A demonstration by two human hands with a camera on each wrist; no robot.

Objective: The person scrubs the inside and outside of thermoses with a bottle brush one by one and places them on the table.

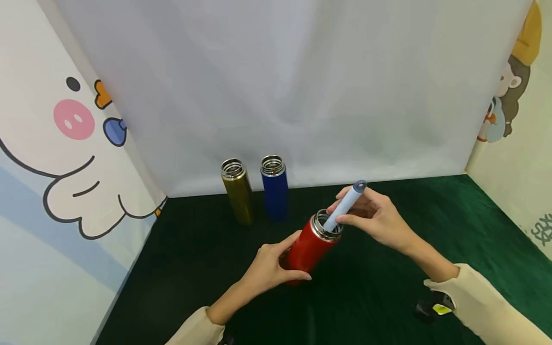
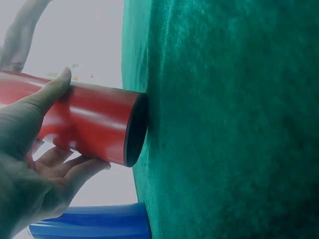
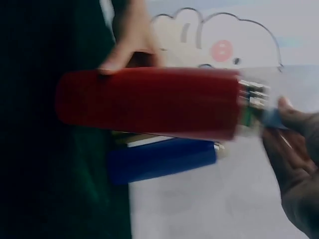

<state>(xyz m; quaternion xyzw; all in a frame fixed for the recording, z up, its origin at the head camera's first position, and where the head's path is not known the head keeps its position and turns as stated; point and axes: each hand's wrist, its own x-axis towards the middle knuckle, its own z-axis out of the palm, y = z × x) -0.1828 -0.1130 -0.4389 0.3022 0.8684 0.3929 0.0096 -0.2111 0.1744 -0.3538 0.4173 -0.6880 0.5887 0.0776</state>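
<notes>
A red insulated bottle (image 1: 311, 249) without a lid leans to the right in the head view, its steel mouth facing up. My left hand (image 1: 271, 264) grips its body from the left, thumb on the near side. My right hand (image 1: 381, 221) pinches a light-blue stick-like handle (image 1: 345, 206) with a darker, holed end. The handle's lower end goes into the bottle's mouth and is hidden there. In the left wrist view, the bottle's dark base (image 2: 137, 130) is tipped close over the green cloth.
A gold bottle (image 1: 239, 199) and a blue bottle (image 1: 275, 194), both lidless, stand upright side by side at the back left. Dark green cloth (image 1: 409, 268) covers the table. A white backdrop (image 1: 302, 86) rises behind, with cartoon-printed walls at both sides.
</notes>
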